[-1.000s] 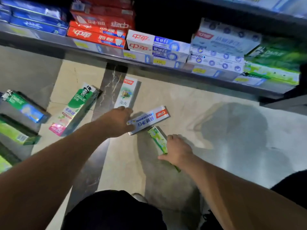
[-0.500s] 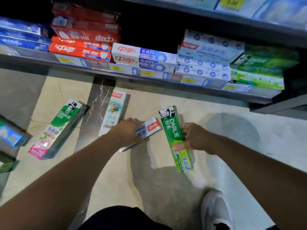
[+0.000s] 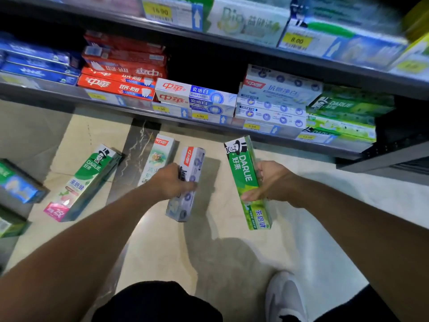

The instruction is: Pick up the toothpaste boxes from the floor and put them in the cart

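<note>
My left hand (image 3: 173,182) grips a white and grey toothpaste box (image 3: 189,182) with a red logo, lifted off the floor and held lengthwise. My right hand (image 3: 270,181) holds a green Darlie box (image 3: 243,173) by its side, also raised above the floor. On the floor lie a white box with a red logo (image 3: 160,154) just left of my left hand, a green and pink Darlie box (image 3: 86,180) further left, and a blue and green box (image 3: 18,184) at the left edge. No cart is in view.
Store shelves (image 3: 209,122) stocked with red, blue, white and green toothpaste boxes run across the top, with yellow price tags on their edges. Another green box (image 3: 9,225) lies at the lower left edge. My white shoe (image 3: 285,296) stands on the beige tile floor at the bottom.
Both hands have lifted their boxes off the floor. The left hand turned the white box lengthwise; the right raised the green Darlie box higher. The view tilted up toward the shelves.
</note>
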Available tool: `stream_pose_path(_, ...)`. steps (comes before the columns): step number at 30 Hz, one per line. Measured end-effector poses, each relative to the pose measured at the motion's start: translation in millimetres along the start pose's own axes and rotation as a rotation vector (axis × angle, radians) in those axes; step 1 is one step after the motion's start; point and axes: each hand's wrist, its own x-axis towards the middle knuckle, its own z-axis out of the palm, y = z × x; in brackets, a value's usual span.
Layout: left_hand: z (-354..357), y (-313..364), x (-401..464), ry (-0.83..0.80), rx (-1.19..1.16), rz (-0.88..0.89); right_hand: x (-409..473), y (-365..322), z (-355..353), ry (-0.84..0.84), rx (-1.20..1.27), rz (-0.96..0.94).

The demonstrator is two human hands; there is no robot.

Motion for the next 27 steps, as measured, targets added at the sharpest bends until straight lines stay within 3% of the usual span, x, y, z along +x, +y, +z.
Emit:
stream_pose_path(4, -66, 38, -95, 0.029, -0.413, -0.010, -58, -52, -14, -0.029, 0.031, -0.093)
stream_pose_path(9, -164, 118, -257, 0.052, -0.602, 0.046, -194, -167, -55, -0.067, 0.211, -0.155)
stream_pose_path(18, -309, 277, -545, 0.105, -0.538, 0.120, -461, -359, -152, -0.013, 0.233, -0.274)
stream_pose_path(27, -375, 384, -649, 0.265, -0.253, 0.300, -603, -425, -207, 0.144, 0.297, -0.400)
